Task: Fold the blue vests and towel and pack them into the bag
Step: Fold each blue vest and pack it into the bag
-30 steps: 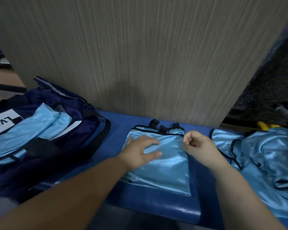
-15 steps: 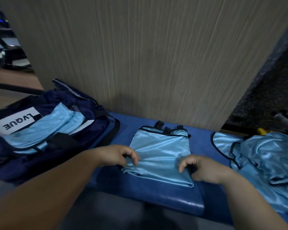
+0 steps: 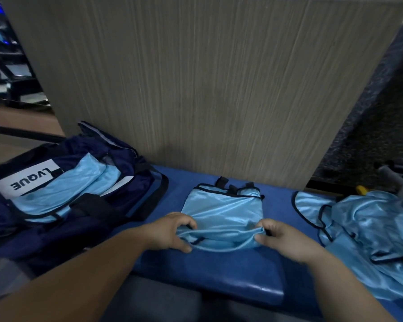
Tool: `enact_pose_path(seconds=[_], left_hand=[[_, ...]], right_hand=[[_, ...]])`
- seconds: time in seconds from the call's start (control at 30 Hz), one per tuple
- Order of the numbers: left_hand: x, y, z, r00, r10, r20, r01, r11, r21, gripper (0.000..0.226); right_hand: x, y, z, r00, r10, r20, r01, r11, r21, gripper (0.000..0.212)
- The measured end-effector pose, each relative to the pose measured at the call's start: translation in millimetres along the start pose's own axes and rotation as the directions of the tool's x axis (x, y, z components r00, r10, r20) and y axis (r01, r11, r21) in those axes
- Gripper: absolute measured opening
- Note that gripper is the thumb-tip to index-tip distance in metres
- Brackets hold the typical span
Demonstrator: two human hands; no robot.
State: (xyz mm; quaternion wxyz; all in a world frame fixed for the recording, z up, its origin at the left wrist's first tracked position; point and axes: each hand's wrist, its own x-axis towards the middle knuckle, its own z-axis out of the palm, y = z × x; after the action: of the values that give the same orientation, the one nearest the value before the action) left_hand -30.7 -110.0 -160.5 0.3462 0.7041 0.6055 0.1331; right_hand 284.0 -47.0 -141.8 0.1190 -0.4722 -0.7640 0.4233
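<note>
- Standing behind everything: wood-grain panel, upright along the desk's far edge.
- Blue padded desk carries the task items.
- Navy bag sits at the desk's left end, top open. Light-blue folded vests lie inside, beside a white label reading LVQUE upside down.
- Loose pile of vests at the right end: unfolded, crumpled, glossy light blue with dark trim. Well apart from the bag.
- Folded vest lies mid-desk, between bag and pile, touching neither. Roughly rectangular, shiny light blue, black piping and strap loops at the far edge. Near edge is bunched and raised slightly off the desk.
- Left hand: fingers curled over the vest's near-left corner, thumb below, clamped on the fabric.
- Right hand: fingers curled on the near-right corner, thumb pinching the fabric, clamped the same way.
</note>
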Motion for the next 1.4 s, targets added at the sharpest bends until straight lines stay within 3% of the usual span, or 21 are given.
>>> enact_pose_path(seconds=[0.13, 0.3, 0.53, 0.67, 0.9, 0.97, 1.03, 1.1, 1.13, 1.23, 1.3, 1.4], left_hand=[[1.7, -1.6, 0.9, 0.987, -0.053, -0.154, 0.016, 0.972, -0.234, 0.018], [6.6, 5.3, 1.0, 0.961, -0.143, -0.238, 0.037, 0.915, -0.401, 0.012], [29.1, 11.9, 5.2, 0.908, -0.207, -0.365, 0.130, 0.965, -0.226, 0.025], [41.5, 5.7, 4.8, 0.877, -0.257, -0.406, 0.203, 0.964, -0.172, 0.021], [43.8, 2.7, 5.5, 0.838, -0.290, -0.462, 0.218, 0.954, -0.205, 0.027], [42.4, 1.6, 12.0, 0.780, -0.274, -0.562, 0.184, 0.960, -0.213, 0.031], [41.7, -2.3, 20.2, 0.697, -0.143, -0.703, 0.047, 0.987, -0.155, 0.034], [41.9, -5.8, 23.8, 0.652, 0.012, -0.758, -0.093, 0.994, -0.065, 0.033], [42.0, -6.9, 23.6, 0.668, 0.034, -0.743, -0.115, 0.992, -0.059, 0.034], [41.3, -6.0, 17.9, 0.808, -0.037, -0.588, -0.064, 0.987, -0.150, 0.029], [38.9, -3.3, 12.5, 0.884, -0.059, -0.463, -0.026, 0.984, -0.176, 0.023], [33.5, 1.3, 3.1, 0.954, -0.091, -0.285, -0.014, 0.938, -0.346, 0.013]], right_hand=[[2.0, -0.6, 1.5, 0.996, 0.047, -0.077, -0.039, 0.995, 0.094, 0.009], [6.1, -8.3, 4.0, 0.973, 0.118, -0.199, -0.083, 0.980, 0.180, 0.012], [20.8, -9.2, 9.3, 0.917, 0.125, -0.378, -0.170, 0.981, -0.088, 0.013], [23.9, -6.1, 11.5, 0.896, 0.133, -0.424, -0.205, 0.970, -0.129, 0.011], [24.1, -0.6, 12.2, 0.884, 0.103, -0.456, -0.248, 0.930, -0.270, 0.016], [23.4, 1.0, 11.6, 0.877, 0.075, -0.476, -0.241, 0.923, -0.300, 0.018], [23.1, 3.0, 9.1, 0.867, 0.026, -0.498, -0.199, 0.934, -0.297, 0.022], [23.4, 6.0, 5.2, 0.876, -0.055, -0.480, -0.099, 0.952, -0.290, 0.027], [23.7, 7.4, 2.9, 0.889, -0.093, -0.448, -0.049, 0.954, -0.295, 0.030], [25.8, 14.1, -2.1, 0.942, -0.126, -0.311, 0.043, 0.964, -0.261, 0.030], [27.4, 19.7, -4.1, 0.968, -0.100, -0.229, 0.056, 0.980, -0.192, 0.030], [28.6, 24.3, -13.5, 0.991, -0.058, -0.117, 0.044, 0.991, -0.124, 0.036]])
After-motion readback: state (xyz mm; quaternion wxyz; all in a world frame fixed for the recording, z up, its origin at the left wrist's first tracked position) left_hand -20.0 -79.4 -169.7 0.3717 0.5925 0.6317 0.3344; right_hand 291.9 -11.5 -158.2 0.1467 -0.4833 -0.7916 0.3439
